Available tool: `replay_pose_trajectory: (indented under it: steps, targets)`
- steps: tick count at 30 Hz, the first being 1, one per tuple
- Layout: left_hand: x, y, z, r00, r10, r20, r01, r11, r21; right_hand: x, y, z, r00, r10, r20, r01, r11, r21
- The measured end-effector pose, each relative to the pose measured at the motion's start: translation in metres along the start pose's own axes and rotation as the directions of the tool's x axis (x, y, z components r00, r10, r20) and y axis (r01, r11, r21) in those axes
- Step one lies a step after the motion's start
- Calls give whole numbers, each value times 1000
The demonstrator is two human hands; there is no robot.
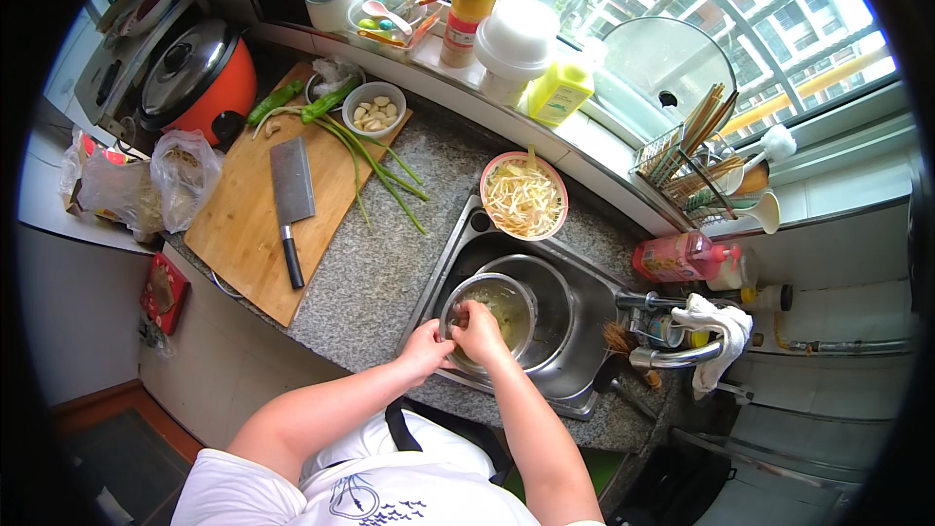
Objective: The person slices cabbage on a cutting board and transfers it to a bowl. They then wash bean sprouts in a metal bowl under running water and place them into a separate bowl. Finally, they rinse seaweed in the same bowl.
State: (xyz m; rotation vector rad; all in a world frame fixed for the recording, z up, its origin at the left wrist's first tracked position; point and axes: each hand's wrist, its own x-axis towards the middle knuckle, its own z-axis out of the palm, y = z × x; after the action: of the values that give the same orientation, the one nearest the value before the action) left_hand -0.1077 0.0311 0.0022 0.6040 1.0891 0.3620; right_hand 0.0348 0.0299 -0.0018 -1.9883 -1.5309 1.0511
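Observation:
My left hand (pixel 425 354) is at the near left rim of a steel bowl (pixel 524 299) that holds cloudy water. Over the same rim, my right hand (pixel 478 332) bends its fingers close to those of the left; what lies between them is hidden. This bowl sits over a larger steel basin (pixel 566 307) in the sink (pixel 595 285). A pink-rimmed bowl (pixel 564 213) heaped with bean sprouts (pixel 522 193) stands behind the sink. On the left, a cleaver (pixel 294 183) rests on the wooden cutting board (pixel 241 212).
Green peppers (pixel 275 102), green stalks (pixel 387 183) and a bowl of garlic cloves (pixel 375 111) are at the board's far end. The faucet (pixel 676 356), with a white cloth (pixel 712 336), stands right of the sink. An orange cooker (pixel 212 88) is at the far left.

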Motion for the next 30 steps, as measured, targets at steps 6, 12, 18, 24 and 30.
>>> replay_pose_trajectory:
  steps: [6,12,18,24,30]
  targets:
    - [-1,2,1,1000,13,10,-13,1000,4,-3,8,-12,970,168,176,-225,894,388]
    - [4,4,-5,1000,-5,-8,5,999,41,-17,-1,-72,999,46,14,-46,998,46]
    - [-1,16,0,1000,6,-19,-6,1000,29,-23,15,-79,994,91,-66,-100,985,-138]
    - [0,13,-1,1000,18,-23,-17,1000,22,-16,26,-60,972,19,-235,-56,986,-154]
    - [1,11,1,1000,12,-20,-12,999,35,-1,14,-50,979,198,-42,-197,980,36]
